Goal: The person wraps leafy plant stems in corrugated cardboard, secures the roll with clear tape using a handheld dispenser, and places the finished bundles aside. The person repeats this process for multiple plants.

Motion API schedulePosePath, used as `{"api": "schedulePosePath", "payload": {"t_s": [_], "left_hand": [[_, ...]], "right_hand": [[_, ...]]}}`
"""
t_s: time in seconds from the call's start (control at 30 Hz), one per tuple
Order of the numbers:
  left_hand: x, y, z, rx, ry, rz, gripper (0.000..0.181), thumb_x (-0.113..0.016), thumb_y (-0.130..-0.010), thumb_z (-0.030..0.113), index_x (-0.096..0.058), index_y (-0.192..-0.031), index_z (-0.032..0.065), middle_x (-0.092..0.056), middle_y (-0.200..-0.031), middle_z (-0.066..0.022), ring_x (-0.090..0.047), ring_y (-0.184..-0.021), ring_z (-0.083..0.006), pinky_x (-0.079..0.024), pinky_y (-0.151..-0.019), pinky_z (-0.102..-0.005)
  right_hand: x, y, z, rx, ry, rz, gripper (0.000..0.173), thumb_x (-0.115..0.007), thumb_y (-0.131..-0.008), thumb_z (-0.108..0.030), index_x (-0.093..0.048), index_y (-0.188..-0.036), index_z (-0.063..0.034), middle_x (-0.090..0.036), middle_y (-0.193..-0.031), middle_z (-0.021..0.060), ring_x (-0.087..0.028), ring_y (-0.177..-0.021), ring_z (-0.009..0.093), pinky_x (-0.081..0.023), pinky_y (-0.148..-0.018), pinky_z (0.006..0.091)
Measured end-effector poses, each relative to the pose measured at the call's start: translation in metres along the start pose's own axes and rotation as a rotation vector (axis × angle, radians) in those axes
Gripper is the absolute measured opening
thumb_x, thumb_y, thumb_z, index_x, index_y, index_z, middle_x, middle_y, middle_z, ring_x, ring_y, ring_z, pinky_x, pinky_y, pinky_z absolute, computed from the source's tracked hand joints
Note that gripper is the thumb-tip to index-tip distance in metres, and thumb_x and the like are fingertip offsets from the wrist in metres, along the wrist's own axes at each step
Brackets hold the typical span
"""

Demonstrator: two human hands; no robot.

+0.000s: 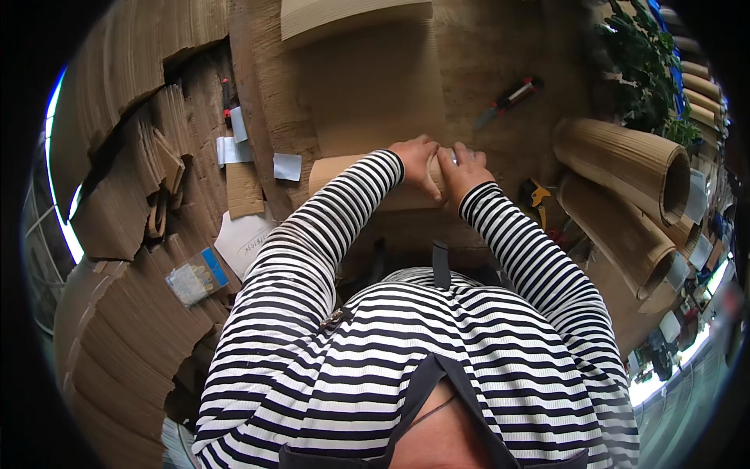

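A sheet of corrugated cardboard (375,82) lies on a wooden tabletop (492,47) before me. Its near end is curled over into a roll (340,173), and its far end (351,17) bends upward. My left hand (419,167) grips the right end of the roll with thumb and fingers spread over it. Close beside it, my right hand (466,173) is wrapped around the same end, with the fingertips on the far side. Part of the roll is hidden by my left sleeve. Beyond my right hand a red and black utility knife (510,99) lies on the tabletop.
Stacked cardboard (135,53) fills the left side. A second red and black tool (227,102), paper slips (287,167) and a plastic packet (196,278) lie there. To the right are large cardboard rolls (615,158), a yellow and black hand tool (536,193) and a leafy plant (638,70).
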State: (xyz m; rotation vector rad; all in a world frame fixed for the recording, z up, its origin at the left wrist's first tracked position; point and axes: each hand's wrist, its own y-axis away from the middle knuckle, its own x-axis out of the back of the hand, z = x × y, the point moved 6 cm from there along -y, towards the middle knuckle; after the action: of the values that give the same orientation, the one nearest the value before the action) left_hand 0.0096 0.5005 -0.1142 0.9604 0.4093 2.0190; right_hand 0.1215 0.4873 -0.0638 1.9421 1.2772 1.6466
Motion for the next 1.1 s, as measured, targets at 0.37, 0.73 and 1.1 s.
{"api": "schedulePosePath", "payload": {"t_s": [0.37,0.73,1.1], "left_hand": [[0.013,0.116,-0.09,0.182,-0.232,0.095,0.11,-0.09,-0.05,0.05,-0.043,-0.134,-0.0048,-0.046,-0.135,-0.0232,-0.041,-0.129,-0.0377,-0.034,-0.111,-0.0418],[0.031,0.073,-0.143,0.194,0.108,-0.291,0.101,-0.086,-0.06,0.048,-0.043,-0.137,-0.0008,-0.051,-0.132,-0.02,-0.049,-0.125,-0.0335,-0.038,-0.107,-0.0392],[0.043,0.047,-0.012,-0.001,-0.221,0.266,0.104,-0.088,-0.055,0.038,-0.039,-0.137,-0.0022,-0.051,-0.131,-0.0206,-0.049,-0.122,-0.0347,-0.04,-0.103,-0.0427]], "right_hand": [[0.01,0.005,-0.005,-0.066,-0.016,-0.015,0.103,-0.089,-0.055,-0.02,-0.032,-0.141,-0.0174,-0.033,-0.146,0.0188,-0.038,-0.126,0.047,-0.046,-0.101,0.0483],[0.033,-0.057,0.011,-0.053,0.06,-0.399,0.115,-0.093,-0.048,-0.043,-0.036,-0.143,-0.0122,-0.043,-0.139,0.0172,-0.048,-0.124,0.037,-0.046,-0.102,0.0454],[0.044,-0.083,0.02,0.015,-0.045,-0.481,0.116,-0.091,-0.05,-0.051,-0.037,-0.142,-0.0059,-0.042,-0.144,0.0187,-0.05,-0.124,0.036,-0.044,-0.103,0.0412]]}}
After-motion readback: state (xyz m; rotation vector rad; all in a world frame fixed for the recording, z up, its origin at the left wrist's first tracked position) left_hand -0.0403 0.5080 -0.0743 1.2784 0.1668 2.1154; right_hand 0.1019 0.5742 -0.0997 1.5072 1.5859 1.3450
